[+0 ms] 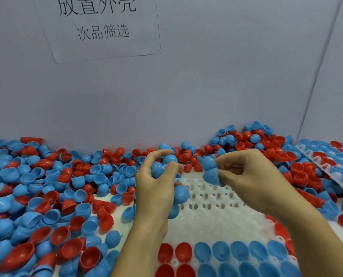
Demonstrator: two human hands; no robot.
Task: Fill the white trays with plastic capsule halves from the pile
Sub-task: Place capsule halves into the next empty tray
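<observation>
A white tray (210, 214) with round holes lies in front of me. Its near rows hold red and blue capsule halves (238, 251). My left hand (156, 188) hovers over the tray's left edge, clutching several blue capsule halves (167, 164). My right hand (252, 178) is above the tray's far right part and pinches blue capsule halves (209, 168) between thumb and fingers. A big pile of red and blue capsule halves (52, 188) covers the table to the left and along the back.
A second white tray (326, 166), partly filled, leans at the far right. A grey wall rises just behind the pile, with a paper sign (100, 27) on it. More loose halves (298, 172) lie between the two trays.
</observation>
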